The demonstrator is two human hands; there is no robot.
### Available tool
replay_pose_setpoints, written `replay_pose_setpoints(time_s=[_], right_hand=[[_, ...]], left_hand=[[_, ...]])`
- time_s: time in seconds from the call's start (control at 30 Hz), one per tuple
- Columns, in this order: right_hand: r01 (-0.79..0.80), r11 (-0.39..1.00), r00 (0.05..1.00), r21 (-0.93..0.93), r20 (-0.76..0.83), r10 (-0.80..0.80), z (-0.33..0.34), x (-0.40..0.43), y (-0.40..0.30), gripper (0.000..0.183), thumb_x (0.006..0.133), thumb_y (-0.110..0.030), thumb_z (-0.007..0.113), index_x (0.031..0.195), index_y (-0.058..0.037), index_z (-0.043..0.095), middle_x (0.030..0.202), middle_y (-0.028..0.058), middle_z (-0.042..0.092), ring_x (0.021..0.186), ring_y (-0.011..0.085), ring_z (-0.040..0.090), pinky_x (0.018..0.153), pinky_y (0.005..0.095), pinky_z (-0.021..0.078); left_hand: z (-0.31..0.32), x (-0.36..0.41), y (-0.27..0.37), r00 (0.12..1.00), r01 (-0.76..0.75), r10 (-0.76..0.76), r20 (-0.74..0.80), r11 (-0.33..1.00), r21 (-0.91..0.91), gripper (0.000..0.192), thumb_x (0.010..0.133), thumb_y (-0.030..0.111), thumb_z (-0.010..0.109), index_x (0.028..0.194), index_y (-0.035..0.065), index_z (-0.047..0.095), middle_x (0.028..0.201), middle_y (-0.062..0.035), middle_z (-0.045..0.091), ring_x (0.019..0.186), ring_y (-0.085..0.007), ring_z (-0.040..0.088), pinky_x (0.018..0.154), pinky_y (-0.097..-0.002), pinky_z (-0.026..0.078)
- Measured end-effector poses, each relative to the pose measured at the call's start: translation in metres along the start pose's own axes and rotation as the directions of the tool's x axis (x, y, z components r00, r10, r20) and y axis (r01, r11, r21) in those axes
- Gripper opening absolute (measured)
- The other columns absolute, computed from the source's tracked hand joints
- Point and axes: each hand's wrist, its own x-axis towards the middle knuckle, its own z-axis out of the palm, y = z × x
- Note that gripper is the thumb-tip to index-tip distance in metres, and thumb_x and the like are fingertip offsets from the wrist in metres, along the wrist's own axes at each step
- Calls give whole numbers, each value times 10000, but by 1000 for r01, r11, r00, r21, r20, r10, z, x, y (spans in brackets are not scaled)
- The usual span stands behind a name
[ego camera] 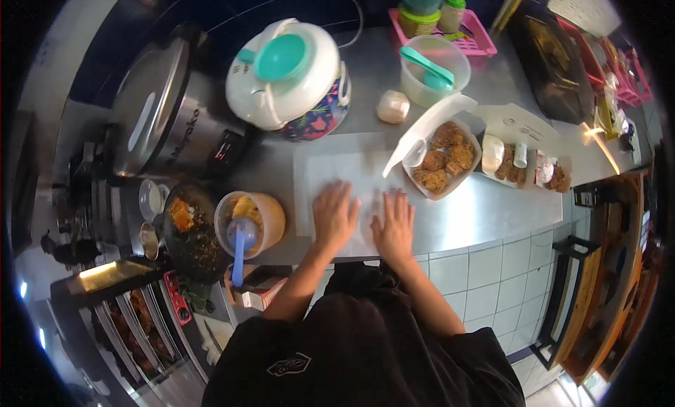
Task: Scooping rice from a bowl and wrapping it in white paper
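Note:
Flat on the steel counter before me lies a sheet of pale wrapping paper (343, 159), apparently layered. My left hand (336, 217), palm down with its thumb apart, is at the left part of the sheet. At its right side is my right hand (394, 228), also palm down, fingers pointing away from me. Both hold nothing, and slight blur hides how firmly they touch the paper. Right of the sheet, an open paper box (436, 195) contains several pieces of fried chicken (449, 153) and a small clear cup (415, 155). Beyond it sits a round white wrapped bundle (393, 107).
A plastic tub (274, 222) with orange-yellow food and a blue ladle (240, 254) stands left, beside a dark pan (198, 243). Rice cookers (308, 101) (184, 117) stand behind. Farther right are a tub with a teal scoop (430, 69) and another open food box (519, 125).

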Motion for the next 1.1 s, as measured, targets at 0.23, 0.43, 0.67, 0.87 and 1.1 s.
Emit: replay_pose_setpoints(time_s=[0.23, 0.43, 0.67, 0.87, 1.1], right_hand=[[-59, 951, 997, 304, 64, 41, 10, 0, 3, 749, 959, -253, 596, 1552, 25, 233, 1565, 388, 217, 1470, 560, 187, 1177, 661, 175], [-8, 974, 981, -227, 185, 51, -8, -2, 1, 745, 996, -365, 538, 1574, -11, 228, 1591, 265, 310, 1506, 446, 222, 1174, 690, 120], [-93, 975, 983, -203, 139, 123, 10, -3, 4, 751, 1032, -451, 438, 1589, -12, 191, 1613, 255, 278, 1516, 436, 198, 1177, 687, 93], [14, 934, 987, -356, 153, 43, 13, -19, -1, 812, 1006, -544, 443, 1583, -14, 230, 1629, 294, 195, 1527, 458, 135, 1158, 715, 61], [-110, 950, 983, -291, 112, 148, 29, -18, -10, 881, 982, -615, 441, 1583, -8, 229, 1621, 351, 121, 1531, 479, 68, 1147, 730, 16]], left_hand=[[11, -87, 22, 985, 24, -48, 164, 989, 147, 679, 940, 500, 602, 1467, 87, 489, 1531, -175, 441, 1464, -403, 326, 1129, -704, 209], [-7, -101, 0, 981, 80, -88, 172, 995, 50, 787, 910, 592, 599, 1499, 92, 454, 1564, -172, 407, 1484, -420, 279, 1135, -730, 137], [-7, -105, -4, 973, -150, 141, 183, 988, 37, 855, 860, 665, 592, 1492, 102, 470, 1530, -143, 456, 1480, -388, 301, 1150, -725, 136], [-21, -114, -2, 957, -87, 78, 281, 996, 21, 911, 814, 619, 685, 1534, 133, 410, 1572, -127, 406, 1497, -386, 272, 1143, -733, 142], [-108, -116, -19, 989, -145, 145, -10, 978, -150, 584, 824, 366, 769, 1307, 86, 596, 1332, -156, 569, 1240, -343, 543, 1015, -534, 412]])
